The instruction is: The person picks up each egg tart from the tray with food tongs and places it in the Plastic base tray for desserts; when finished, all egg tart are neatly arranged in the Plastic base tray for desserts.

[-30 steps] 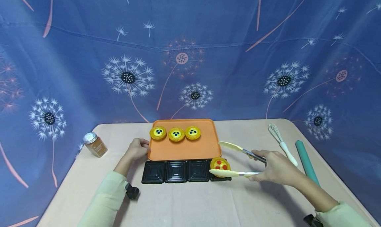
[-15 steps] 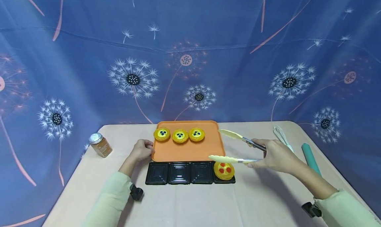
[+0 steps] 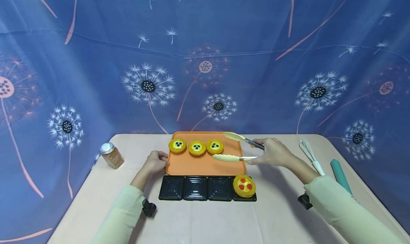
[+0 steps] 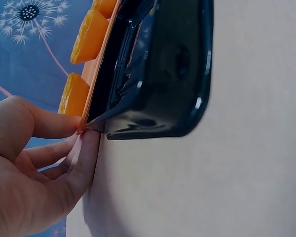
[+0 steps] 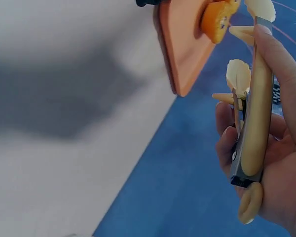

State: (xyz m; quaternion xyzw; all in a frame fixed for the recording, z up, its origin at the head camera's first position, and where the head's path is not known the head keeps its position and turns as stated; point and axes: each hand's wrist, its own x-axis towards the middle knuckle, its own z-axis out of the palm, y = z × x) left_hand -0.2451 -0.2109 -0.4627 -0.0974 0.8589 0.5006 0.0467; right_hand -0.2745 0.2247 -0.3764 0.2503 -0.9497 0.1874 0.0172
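An orange tray bears a row of three egg tarts with blue dots on top. My left hand pinches the tray's left edge between thumb and fingers, as the left wrist view shows. In my right hand I grip a pair of tongs with cream tips; their arms are spread over the tray's right part, apart from the rightmost blue-dotted tart. In front lies a black container with several square compartments. A tart with red dots sits in its rightmost compartment.
A spice jar with a silver lid stands at the left of the table. On the right lie a whisk and a teal roller-like cylinder. A blue dandelion-print cloth hangs behind the table.
My right hand has lifted the tongs off the red-dotted tart and moved them back and left over the orange tray. The left hand stays at the tray's edge.
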